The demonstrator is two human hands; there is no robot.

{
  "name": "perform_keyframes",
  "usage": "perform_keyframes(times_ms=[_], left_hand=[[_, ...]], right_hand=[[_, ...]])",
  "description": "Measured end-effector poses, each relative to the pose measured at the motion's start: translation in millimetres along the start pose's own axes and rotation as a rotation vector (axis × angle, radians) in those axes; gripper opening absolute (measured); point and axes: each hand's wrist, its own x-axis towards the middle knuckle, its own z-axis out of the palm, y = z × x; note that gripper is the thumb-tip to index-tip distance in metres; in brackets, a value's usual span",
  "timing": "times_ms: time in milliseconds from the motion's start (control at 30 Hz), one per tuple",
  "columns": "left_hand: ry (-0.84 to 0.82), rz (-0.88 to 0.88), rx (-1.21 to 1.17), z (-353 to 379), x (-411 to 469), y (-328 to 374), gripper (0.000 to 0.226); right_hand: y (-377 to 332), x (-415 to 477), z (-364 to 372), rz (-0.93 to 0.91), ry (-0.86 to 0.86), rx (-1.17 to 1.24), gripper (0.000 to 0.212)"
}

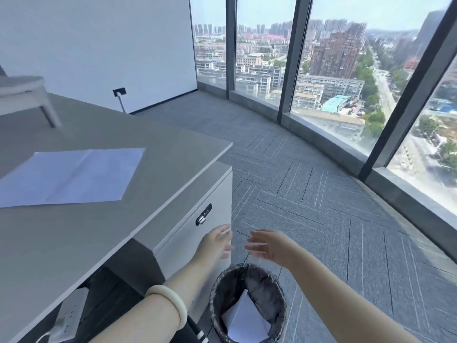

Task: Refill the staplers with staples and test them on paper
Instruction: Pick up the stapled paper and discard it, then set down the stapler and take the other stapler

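A sheet of white paper (71, 175) lies flat on the grey desk (74, 243) at the left. No stapler shows in this view. My left hand (217, 242) and my right hand (265, 246) hang side by side above a black waste bin (247, 303), beside the desk's end. Both hands have straight, spread fingers and hold nothing. White folded paper (244, 323) lies inside the bin. A pale bangle sits on my left forearm.
A white drawer cabinet (197, 214) with a lock stands under the desk's right end. A power strip (69, 315) hangs below the desk edge. Grey carpet (321, 206) runs to tall curved windows (333, 70). A white stand (27, 92) sits at the desk's far left.
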Motion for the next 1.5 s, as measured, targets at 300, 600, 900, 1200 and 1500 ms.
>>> perform_keyframes(times_ms=[300, 600, 900, 1200, 1500], left_hand=[[0.233, 0.352, -0.193, -90.5, -86.8, 77.6, 0.025], [0.665, 0.494, -0.238, -239.6, -204.2, 61.4, 0.024], [1.017, 0.426, -0.267, -341.0, -304.3, -2.4, 0.026], [1.220, 0.296, 0.160, -382.3, -373.3, -40.3, 0.035], [1.039, -0.253, 0.708, -437.4, -416.8, -74.9, 0.033]], right_hand=[[-85.1, -78.6, 104.1, -0.360, -0.290, 0.054, 0.016], [-76.1, -111.6, 285.1, -0.377, -0.622, -0.169, 0.023], [-19.7, -118.3, 436.9, -0.294, -0.817, -0.291, 0.025], [28.4, -111.7, 523.3, -0.366, -0.850, -0.437, 0.015], [44.5, -89.3, 532.1, -0.630, -0.689, -0.515, 0.026]])
